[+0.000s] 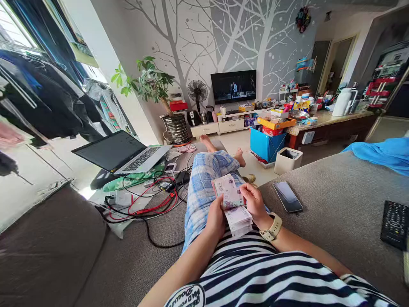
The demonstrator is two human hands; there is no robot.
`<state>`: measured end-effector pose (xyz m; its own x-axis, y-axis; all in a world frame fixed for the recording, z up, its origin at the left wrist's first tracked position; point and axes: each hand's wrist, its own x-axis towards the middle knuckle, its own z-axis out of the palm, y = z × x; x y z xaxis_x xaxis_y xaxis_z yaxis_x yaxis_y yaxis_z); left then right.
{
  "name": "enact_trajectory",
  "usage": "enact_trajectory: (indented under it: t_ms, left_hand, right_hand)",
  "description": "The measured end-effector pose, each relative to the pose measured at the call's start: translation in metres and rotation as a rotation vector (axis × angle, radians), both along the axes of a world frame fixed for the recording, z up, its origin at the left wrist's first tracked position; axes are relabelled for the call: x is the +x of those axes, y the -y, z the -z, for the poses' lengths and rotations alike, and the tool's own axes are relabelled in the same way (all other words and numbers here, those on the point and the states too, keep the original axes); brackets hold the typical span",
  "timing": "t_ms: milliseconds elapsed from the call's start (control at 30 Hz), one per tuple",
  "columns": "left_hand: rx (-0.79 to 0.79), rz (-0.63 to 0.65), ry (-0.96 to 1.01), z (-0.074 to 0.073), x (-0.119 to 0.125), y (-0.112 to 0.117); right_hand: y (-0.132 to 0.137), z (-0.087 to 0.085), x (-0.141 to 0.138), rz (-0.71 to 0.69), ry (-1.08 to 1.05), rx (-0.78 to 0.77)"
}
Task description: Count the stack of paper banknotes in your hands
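Note:
Over my lap I hold a stack of banknotes (238, 219), pale with purplish print. My left hand (216, 217) is closed around the left side of the stack, its thumb on top. The upper notes stand raised and face me, while the lower part fans out toward my striped shirt. My right hand (254, 202) pinches the right edge of the upper notes between thumb and fingers. A pale watch (271, 228) is on my right wrist. Beneath the notes are my blue plaid trousers (201, 183). How many notes there are I cannot tell.
On the grey sofa (335, 200), a phone (287, 197) lies right of my hands, with a remote control (395, 224) farther right. An open laptop (128, 153) and tangled cables (159, 196) are at left. Beyond my feet stand a white bin (288, 162) and a blue box (266, 145).

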<state>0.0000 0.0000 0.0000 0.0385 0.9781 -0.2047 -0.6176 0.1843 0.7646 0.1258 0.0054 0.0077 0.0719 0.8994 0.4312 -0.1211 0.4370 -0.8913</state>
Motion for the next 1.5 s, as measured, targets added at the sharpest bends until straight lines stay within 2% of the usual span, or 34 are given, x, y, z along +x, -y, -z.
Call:
enact_trajectory:
  t_ms: [567,1033,1367,1500]
  left_hand:
    - [0.113,0.029,0.000,0.000,-0.001,-0.001]
    - [0.113,0.037,-0.025,0.000,-0.002,-0.001]
    - [0.015,0.036,-0.019,-0.014,0.000,0.004]
    - [0.035,0.017,-0.026,-0.011,0.000,0.003]
  right_hand:
    - [0.001,-0.002,-0.002,-0.086,-0.066,-0.012]
    - [-0.003,0.003,-0.001,-0.123,-0.056,-0.018]
    - [-0.003,0.002,-0.003,-0.199,-0.075,-0.038]
    - [-0.005,0.000,-0.003,-0.148,-0.074,-0.027]
